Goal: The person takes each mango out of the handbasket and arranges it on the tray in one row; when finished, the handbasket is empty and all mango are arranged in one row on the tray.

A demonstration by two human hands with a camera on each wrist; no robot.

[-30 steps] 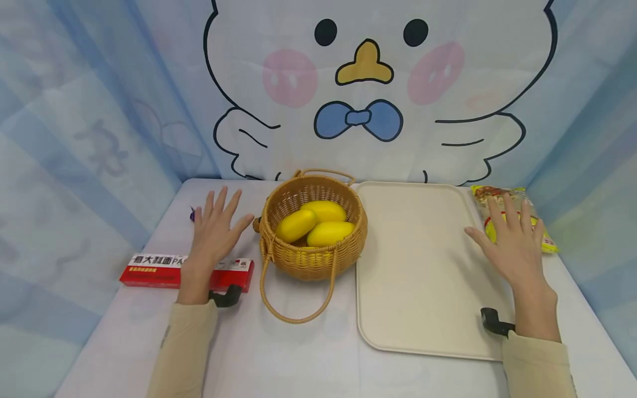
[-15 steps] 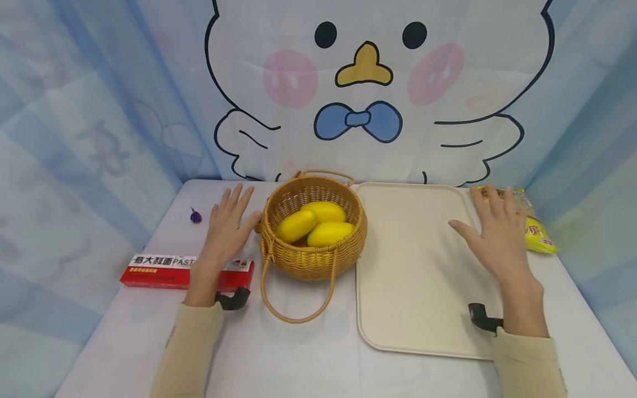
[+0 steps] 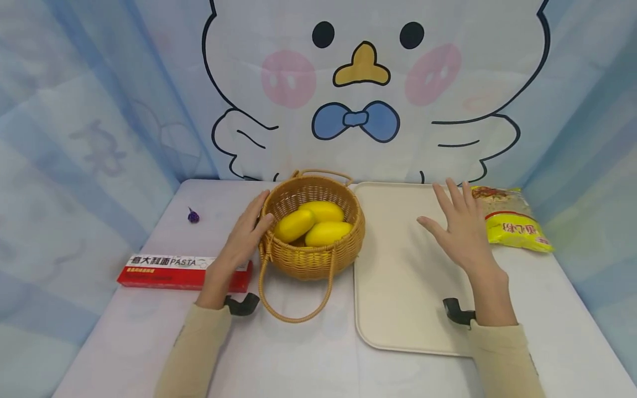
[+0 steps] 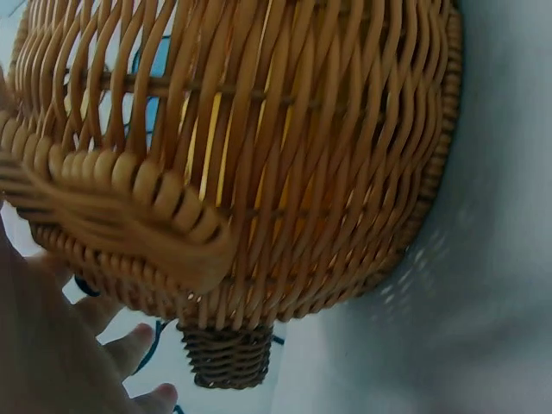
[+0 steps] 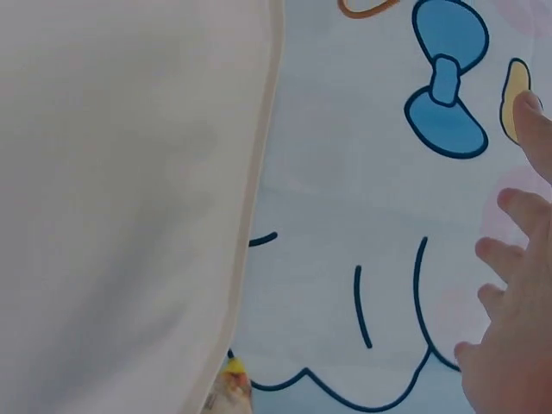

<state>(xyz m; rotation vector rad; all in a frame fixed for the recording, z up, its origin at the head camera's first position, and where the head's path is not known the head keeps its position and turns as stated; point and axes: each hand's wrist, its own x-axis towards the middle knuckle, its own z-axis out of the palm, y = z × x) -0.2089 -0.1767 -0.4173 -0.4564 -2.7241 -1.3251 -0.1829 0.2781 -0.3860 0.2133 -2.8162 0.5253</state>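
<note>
A round wicker basket (image 3: 308, 262) with a looped handle stands at the middle of the table, holding several smooth yellow oval fruits (image 3: 328, 234) that look like mangoes. My left hand (image 3: 245, 232) is at the basket's left side, its fingers extended along the wall and the thumb at the rim. In the left wrist view the woven wall (image 4: 328, 172) fills most of the picture, with fingertips beyond it. Over the beige tray (image 3: 398, 309) hovers my right hand (image 3: 463, 235), fingers spread and holding nothing. The right wrist view shows that hand (image 5: 517, 302) apart from the tray.
A red and white pasta box (image 3: 164, 271) lies at the left, partly behind my left forearm. Further back is a small purple object (image 3: 193, 216). A yellow food packet (image 3: 515, 224) lies right of the tray. A printed curtain (image 3: 358, 155) hangs behind the table.
My left hand has moved right from above the pasta box to the basket's side. My right hand has moved left from over the yellow packet to over the tray.
</note>
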